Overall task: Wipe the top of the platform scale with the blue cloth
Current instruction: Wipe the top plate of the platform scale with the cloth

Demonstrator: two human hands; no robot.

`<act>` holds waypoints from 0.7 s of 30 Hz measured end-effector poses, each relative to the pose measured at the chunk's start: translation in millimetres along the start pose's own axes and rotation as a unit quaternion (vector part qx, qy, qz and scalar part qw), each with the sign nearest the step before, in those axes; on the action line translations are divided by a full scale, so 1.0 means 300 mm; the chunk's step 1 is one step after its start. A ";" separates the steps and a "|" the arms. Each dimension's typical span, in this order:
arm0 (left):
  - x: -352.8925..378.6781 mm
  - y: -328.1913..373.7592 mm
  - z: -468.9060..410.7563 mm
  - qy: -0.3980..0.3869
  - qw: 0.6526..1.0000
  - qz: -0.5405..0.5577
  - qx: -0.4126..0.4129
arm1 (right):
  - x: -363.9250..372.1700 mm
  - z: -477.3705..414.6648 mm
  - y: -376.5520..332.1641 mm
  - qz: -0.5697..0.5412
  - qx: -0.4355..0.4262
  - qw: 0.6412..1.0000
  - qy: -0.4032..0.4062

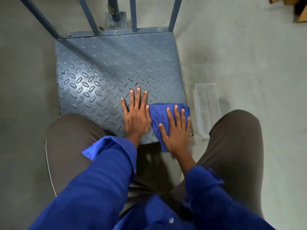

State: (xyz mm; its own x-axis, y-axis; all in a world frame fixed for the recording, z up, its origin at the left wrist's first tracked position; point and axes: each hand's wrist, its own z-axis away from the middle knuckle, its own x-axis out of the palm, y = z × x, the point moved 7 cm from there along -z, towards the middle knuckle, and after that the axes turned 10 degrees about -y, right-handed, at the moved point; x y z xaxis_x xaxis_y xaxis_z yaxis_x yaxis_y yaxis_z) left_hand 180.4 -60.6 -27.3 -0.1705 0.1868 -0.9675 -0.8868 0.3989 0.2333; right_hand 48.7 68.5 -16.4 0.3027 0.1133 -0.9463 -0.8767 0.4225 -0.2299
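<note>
The platform scale [106,67] is a blue-grey steel plate with a raised diamond tread, lying on the floor in front of me. A folded blue cloth [160,114] lies on its near right corner and hangs a little over the front edge. My right hand [176,130] presses flat on the cloth with straight, spread fingers. My left hand [136,113] rests flat on the bare plate just left of the cloth, fingers straight, its thumb touching the cloth's edge.
Blue metal rails [132,14] and a bolted post [115,15] rise from the scale's far edge. A clear plastic tray [206,108] lies on the grey floor right of the scale. My knees flank the near edge. Cardboard boxes [297,9] stand at top right.
</note>
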 end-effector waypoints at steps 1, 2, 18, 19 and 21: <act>0.003 -0.001 -0.001 -0.003 1.000 0.002 -0.001 | -0.003 -0.011 0.003 -0.001 0.001 1.000 0.000; 0.005 -0.001 0.000 -0.003 1.000 0.005 -0.003 | -0.010 -0.032 0.005 0.000 0.002 1.000 0.002; -0.011 0.000 -0.020 -0.022 0.999 0.004 -0.022 | -0.003 0.041 -0.044 0.009 0.013 1.000 0.023; -0.010 -0.001 -0.020 -0.018 1.000 0.007 -0.021 | 0.001 0.034 -0.047 0.013 0.005 1.000 0.019; -0.008 -0.003 -0.021 -0.004 1.000 0.012 -0.020 | -0.010 -0.028 -0.042 0.006 0.000 1.000 0.015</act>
State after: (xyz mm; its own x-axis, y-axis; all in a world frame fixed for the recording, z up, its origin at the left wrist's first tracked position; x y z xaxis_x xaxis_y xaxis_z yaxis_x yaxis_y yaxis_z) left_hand 179.0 -67.0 -25.7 -0.1878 0.2026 -0.9611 -0.8992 0.3581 0.2512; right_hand 55.6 55.2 -12.6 0.2806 0.0910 -0.9555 -0.8800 0.4220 -0.2183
